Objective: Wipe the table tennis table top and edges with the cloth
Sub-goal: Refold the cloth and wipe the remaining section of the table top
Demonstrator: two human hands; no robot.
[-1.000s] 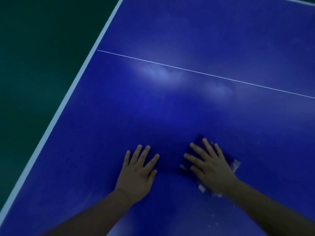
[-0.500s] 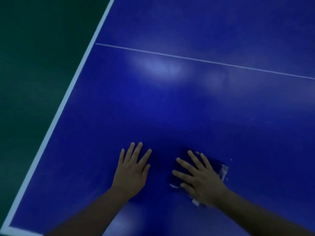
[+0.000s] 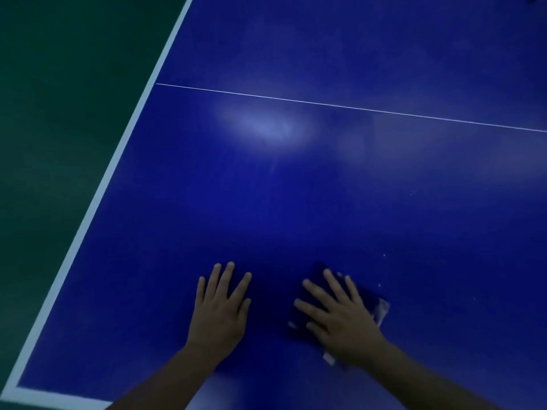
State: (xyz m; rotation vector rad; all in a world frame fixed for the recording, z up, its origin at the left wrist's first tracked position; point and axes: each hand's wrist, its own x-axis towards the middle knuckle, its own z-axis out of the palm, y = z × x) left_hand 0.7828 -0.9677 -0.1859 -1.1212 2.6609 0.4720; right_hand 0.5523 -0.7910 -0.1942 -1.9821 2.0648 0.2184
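From the head camera, looking down: the person is leaning over the blue table tennis counter (image 3: 296, 187) with its smooth, faintly glossy top, and both bare forearms are reaching in from the bottom of the picture.

The left hand (image 3: 220, 309) is lying flat on the bare blue surface, palm down, its grip spread with the fingers straight and slightly fanned, holding nothing.

The right hand (image 3: 340, 315) is pressing flat on the dark blue cloth (image 3: 305, 318), its grip likewise spread, fingers straight and splayed over the fabric rather than curled round it. The cloth is lying on the counter under that palm, near the person's end and just to the right of the left hand, the two hands sitting close but apart. Pale, whitish corners of the cloth are poking out beside the wrist and at the outer side of the hand.

A white border stripe (image 3: 118, 161) is running along the counter's left side and turning at the near left corner. A thin white line (image 3: 355, 108) is crossing the surface farther off. A soft glare patch (image 3: 266, 125) is shining just below that line. Dark green floor (image 3: 59, 113) is showing beyond the left border.
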